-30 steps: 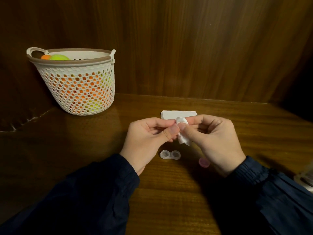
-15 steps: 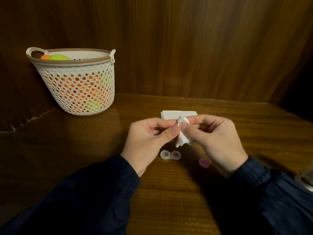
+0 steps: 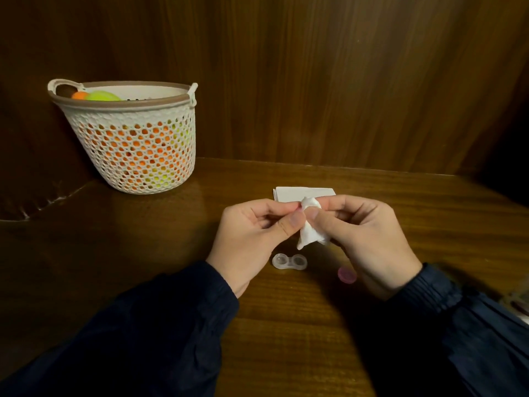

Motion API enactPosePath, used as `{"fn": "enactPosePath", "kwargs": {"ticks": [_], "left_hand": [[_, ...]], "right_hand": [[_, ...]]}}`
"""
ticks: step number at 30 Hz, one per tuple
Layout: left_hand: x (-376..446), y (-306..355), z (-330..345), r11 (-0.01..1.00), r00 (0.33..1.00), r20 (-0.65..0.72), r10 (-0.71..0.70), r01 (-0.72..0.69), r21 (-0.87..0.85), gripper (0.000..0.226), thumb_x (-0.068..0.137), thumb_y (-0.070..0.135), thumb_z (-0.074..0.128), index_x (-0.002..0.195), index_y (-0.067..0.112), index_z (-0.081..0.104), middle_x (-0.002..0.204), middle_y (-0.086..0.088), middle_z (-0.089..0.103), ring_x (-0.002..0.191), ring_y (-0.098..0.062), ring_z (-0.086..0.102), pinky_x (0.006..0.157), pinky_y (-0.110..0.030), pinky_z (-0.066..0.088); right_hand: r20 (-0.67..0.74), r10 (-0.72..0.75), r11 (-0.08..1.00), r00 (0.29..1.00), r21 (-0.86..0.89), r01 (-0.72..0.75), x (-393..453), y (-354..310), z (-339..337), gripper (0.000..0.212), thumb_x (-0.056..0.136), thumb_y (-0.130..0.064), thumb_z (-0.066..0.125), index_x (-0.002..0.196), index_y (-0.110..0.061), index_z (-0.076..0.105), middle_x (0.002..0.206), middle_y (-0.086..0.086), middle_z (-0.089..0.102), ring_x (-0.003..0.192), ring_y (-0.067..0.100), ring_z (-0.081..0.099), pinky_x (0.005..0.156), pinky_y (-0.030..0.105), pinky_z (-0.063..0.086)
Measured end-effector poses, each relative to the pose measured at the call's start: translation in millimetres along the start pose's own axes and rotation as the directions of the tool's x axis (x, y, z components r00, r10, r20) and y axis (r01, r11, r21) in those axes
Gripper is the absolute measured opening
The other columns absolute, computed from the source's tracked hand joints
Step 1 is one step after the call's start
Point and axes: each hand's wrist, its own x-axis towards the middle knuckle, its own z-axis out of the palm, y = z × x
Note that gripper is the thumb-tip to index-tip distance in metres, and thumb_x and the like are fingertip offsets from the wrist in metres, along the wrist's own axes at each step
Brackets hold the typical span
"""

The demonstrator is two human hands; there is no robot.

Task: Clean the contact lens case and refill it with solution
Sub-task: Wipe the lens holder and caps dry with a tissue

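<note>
The clear contact lens case (image 3: 289, 262) lies open on the wooden table, just below my hands. One pink cap (image 3: 347, 275) rests on the table by my right wrist. My left hand (image 3: 252, 239) pinches a small cap between thumb and fingers; only a sliver of pink shows. My right hand (image 3: 369, 239) pinches a crumpled white tissue (image 3: 310, 230) and presses it against that cap. The two hands meet above the case without touching it.
A folded white tissue (image 3: 305, 194) lies on the table behind my hands. A white mesh basket (image 3: 134, 156) with orange and green balls stands at the back left. Wooden walls enclose the back. Something pale sits at the right edge (image 3: 519, 305).
The tissue has twisted a little between my fingers and my right hand has shifted slightly. The case and the pink cap on the table have not moved.
</note>
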Motion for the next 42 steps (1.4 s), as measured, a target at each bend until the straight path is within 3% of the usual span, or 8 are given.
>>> {"fn": "enactPosePath", "kwargs": {"ticks": [11,15,19,25,29,32,35,42], "left_hand": [[2.7,4.1,0.0,0.989,0.999,-0.003,-0.054,0.053,-0.141,0.036,0.076,0.032,0.078,0.111,0.02,0.079,0.111,-0.001,0.081,0.108,-0.015,0.076,0.087,-0.026,0.061],[4.2,4.5,-2.7,0.976,0.997,-0.026,-0.068,0.061,-0.211,0.036,0.078,0.031,0.078,0.111,0.016,0.079,0.103,-0.01,0.08,0.096,-0.019,0.076,0.085,-0.028,0.061],[4.3,5.5,-3.1,0.981,0.998,-0.031,-0.055,0.048,-0.189,0.038,0.078,0.032,0.078,0.112,0.015,0.078,0.105,-0.009,0.081,0.097,-0.019,0.076,0.082,-0.025,0.06],[1.7,4.8,-1.5,0.998,1.0,-0.008,-0.019,0.019,-0.062,0.038,0.074,0.031,0.078,0.109,0.019,0.079,0.106,0.002,0.082,0.104,-0.011,0.076,0.081,-0.017,0.058],[1.1,3.6,-2.6,1.0,1.0,-0.003,0.014,-0.014,-0.022,0.034,0.072,0.026,0.08,0.105,0.019,0.08,0.101,0.0,0.082,0.101,-0.014,0.077,0.081,-0.02,0.06],[1.3,2.5,-3.2,0.999,0.999,-0.002,0.039,-0.039,0.011,0.028,0.078,0.019,0.081,0.106,0.019,0.081,0.102,0.002,0.082,0.102,-0.012,0.077,0.081,-0.019,0.059],[1.9,2.5,-1.8,0.999,0.999,0.01,0.044,-0.044,0.014,0.022,0.084,0.016,0.079,0.105,0.023,0.081,0.105,0.006,0.082,0.106,-0.009,0.076,0.082,-0.016,0.058],[0.9,1.0,-3.8,0.998,0.998,0.026,0.053,-0.052,-0.019,0.029,0.074,0.026,0.08,0.102,0.021,0.082,0.103,0.001,0.082,0.103,-0.013,0.077,0.081,-0.019,0.06]], "right_hand": [[-0.062,-0.174,0.98,0.983,-0.103,0.168,-3.2,-5.3,5.0,0.008,0.088,-0.017,0.081,0.097,-0.018,0.082,0.09,0.002,0.081,0.082,0.015,0.078,0.069,0.023,0.061],[-0.126,-0.147,0.982,0.981,-0.136,0.13,1.5,-1.9,-1.3,0.004,0.088,-0.01,0.082,0.089,-0.014,0.08,0.081,0.001,0.079,0.072,0.011,0.076,0.063,0.021,0.059],[-0.041,-0.153,0.968,0.987,-0.208,0.141,4.8,-2.5,-8.5,0.004,0.088,-0.013,0.083,0.089,-0.016,0.082,0.08,0.001,0.078,0.073,0.008,0.074,0.065,0.019,0.057],[0.029,-0.159,0.921,0.987,-0.355,0.158,-1.8,-1.1,-1.8,0.008,0.088,-0.04,0.08,0.093,-0.034,0.082,0.083,-0.004,0.08,0.071,0.052,0.07,0.056,0.072,0.056],[0.013,-0.13,0.928,0.991,-0.351,0.126,-1.6,1.3,-2.7,0.002,0.089,-0.033,0.082,0.089,-0.031,0.082,0.077,-0.008,0.079,0.054,0.015,0.07,0.045,0.029,0.056],[0.054,-0.056,0.945,0.997,-0.319,0.071,-1.5,-0.6,-4.6,0.008,0.09,-0.039,0.08,0.093,-0.032,0.082,0.077,0.008,0.079,0.058,0.054,0.065,0.042,0.06,0.054],[0.06,-0.057,0.967,0.997,-0.244,0.07,-2.4,-2.7,-5.0,0.021,0.085,-0.05,0.08,0.097,-0.032,0.083,0.084,0.011,0.081,0.077,0.067,0.064,0.059,0.084,0.048],[-0.045,-0.082,0.963,0.996,-0.261,0.068,-2.3,-1.7,3.3,0.012,0.084,-0.042,0.083,0.088,-0.031,0.082,0.081,-0.004,0.082,0.077,0.05,0.073,0.059,0.077,0.053]]}}
